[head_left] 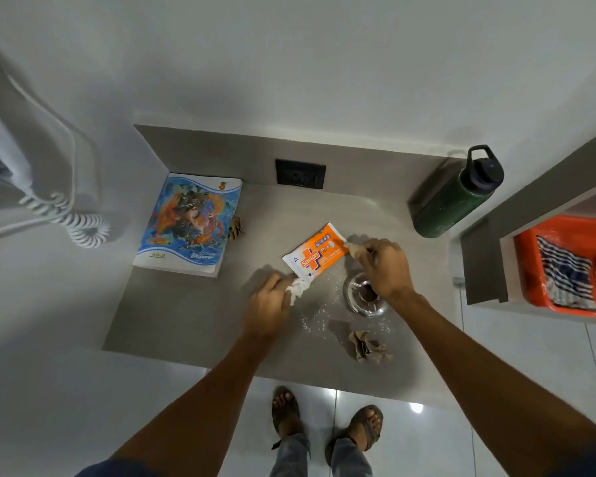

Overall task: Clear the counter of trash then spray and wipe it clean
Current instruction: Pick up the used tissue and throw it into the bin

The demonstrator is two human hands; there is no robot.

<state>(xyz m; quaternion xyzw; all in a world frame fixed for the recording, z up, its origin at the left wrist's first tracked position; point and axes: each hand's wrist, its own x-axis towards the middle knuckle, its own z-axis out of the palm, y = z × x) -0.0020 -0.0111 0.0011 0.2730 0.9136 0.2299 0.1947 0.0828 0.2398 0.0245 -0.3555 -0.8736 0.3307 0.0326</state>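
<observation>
Left hand (269,304) pinches a crumpled white tissue (298,289), right hand (384,266) pinches a beige scrap (353,249), both beside the orange-and-white wipes packet (315,254)

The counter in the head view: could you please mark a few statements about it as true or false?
1. The left hand pinches a crumpled white paper. True.
2. The green bottle lies on its side. False: it stands upright at the counter's far right corner.
3. The orange Savlon packet lies between the two hands. True.
4. The notebook sits in the orange basket. False: it lies on the counter's left side; the basket holds a striped cloth.
5. A crumpled brown paper lies near the counter's front edge. True.
6. The right hand is empty. False: its grip holds a small scrap.
</observation>
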